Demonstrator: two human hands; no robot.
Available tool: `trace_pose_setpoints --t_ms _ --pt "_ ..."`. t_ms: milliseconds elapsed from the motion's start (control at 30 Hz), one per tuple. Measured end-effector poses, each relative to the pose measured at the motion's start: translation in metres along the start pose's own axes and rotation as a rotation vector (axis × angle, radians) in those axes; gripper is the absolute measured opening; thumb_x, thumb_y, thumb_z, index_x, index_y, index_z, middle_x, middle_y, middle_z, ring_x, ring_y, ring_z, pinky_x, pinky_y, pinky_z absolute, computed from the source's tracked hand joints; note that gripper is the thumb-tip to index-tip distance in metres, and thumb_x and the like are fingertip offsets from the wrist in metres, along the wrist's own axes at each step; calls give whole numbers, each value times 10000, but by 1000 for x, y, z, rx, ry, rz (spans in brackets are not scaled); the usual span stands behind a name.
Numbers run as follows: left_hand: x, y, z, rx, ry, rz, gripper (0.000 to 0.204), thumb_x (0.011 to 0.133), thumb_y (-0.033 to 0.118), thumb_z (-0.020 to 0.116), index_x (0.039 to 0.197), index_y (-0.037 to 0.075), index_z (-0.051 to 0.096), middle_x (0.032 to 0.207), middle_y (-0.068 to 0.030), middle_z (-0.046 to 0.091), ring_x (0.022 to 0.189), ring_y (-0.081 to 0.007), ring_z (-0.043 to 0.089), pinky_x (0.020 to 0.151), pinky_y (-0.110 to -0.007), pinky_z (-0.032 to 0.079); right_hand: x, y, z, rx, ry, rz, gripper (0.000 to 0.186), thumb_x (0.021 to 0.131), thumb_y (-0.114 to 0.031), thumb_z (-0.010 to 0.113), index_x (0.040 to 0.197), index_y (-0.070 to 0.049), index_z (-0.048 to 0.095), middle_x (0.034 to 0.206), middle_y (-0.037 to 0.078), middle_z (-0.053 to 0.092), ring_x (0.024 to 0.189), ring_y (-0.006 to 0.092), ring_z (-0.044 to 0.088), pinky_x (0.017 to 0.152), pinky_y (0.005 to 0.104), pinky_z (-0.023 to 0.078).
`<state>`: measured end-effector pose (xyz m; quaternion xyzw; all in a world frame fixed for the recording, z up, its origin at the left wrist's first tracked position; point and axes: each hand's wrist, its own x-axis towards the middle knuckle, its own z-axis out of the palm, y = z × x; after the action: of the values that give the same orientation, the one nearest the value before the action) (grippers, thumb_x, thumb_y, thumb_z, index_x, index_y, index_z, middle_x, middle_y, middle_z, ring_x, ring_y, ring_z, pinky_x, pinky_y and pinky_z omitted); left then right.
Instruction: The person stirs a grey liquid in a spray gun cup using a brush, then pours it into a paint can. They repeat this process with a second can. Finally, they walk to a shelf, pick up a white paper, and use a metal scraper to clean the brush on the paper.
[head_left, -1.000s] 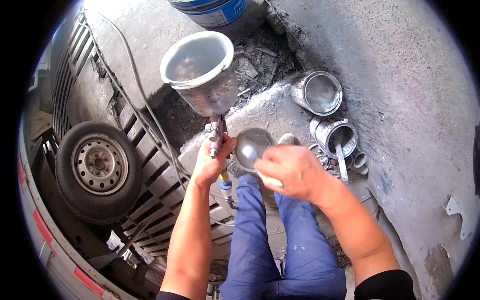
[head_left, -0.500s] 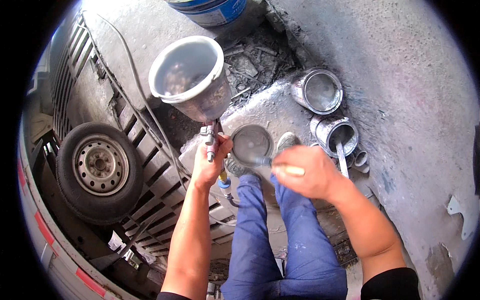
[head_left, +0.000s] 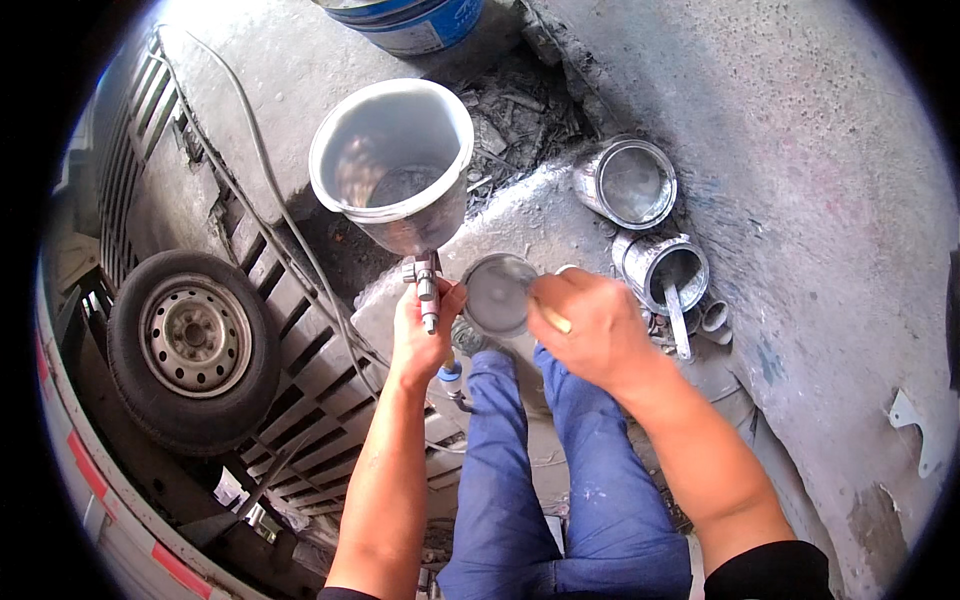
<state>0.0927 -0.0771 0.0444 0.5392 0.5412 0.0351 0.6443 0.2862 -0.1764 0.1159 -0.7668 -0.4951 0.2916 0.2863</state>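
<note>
My left hand (head_left: pixel 424 338) is closed around the grip of a spray gun (head_left: pixel 428 285). A large pale, paint-stained cup (head_left: pixel 415 228) sits on top of the gun, its open mouth toward me and a little grey residue low inside. A hose with a blue fitting (head_left: pixel 451 378) hangs below the grip. My right hand (head_left: pixel 600 328) is closed on a brush, whose light yellow handle (head_left: pixel 555 320) pokes out by the thumb; its bristles are hidden now. That hand is beside the right rim of a round can (head_left: pixel 500 257) of grey liquid standing near my feet.
Two paint-smeared cans (head_left: pixel 607 190) (head_left: pixel 640 268) lie or lean to the right, the nearer with a flat stick (head_left: pixel 678 322) in it. A blue bucket (head_left: pixel 425 30) stands at the far side. To the left are a spare wheel (head_left: pixel 195 345), slatted metal and a cable (head_left: pixel 262 155).
The spray gun's cup has shifted right and shows more of its inside. My right hand has moved slightly left, with the brush turned so its bristles no longer show.
</note>
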Motion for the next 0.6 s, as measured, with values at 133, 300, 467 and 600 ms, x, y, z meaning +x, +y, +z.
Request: trace_pose_setpoints --t_ms 133,300,467,600 --pt "2 1 -7 -16 -12 -6 125 877 122 668 849 44 575 753 12 562 691 -76 479 633 -252 409 -11 -1 14 208 -83 -264 161 710 -130 659 828 -71 569 755 92 548 734 294 583 632 392 487" --pt "4 10 -17 30 -8 -33 145 884 157 662 860 36 584 747 13 554 686 -78 472 632 -260 406 -7 9 10 232 -111 -373 165 699 -118 661 841 -72 588 783 99 554 746 296 591 637 395 493" --pt "3 -1 -21 -53 5 -10 176 888 190 670 867 36 587 769 16 552 710 -81 481 662 -259 417 11 6 12 246 100 -121 73 768 -90 651 815 -45 619 741 119 624 677 301 633 596 365 515" --pt "-1 -1 -14 -47 48 17 148 893 162 666 888 42 581 807 17 556 745 -79 489 694 -256 425 10 -18 16 706 112 480 130 829 -128 655 807 -4 622 673 179 632 620 321 659 558 352 507"
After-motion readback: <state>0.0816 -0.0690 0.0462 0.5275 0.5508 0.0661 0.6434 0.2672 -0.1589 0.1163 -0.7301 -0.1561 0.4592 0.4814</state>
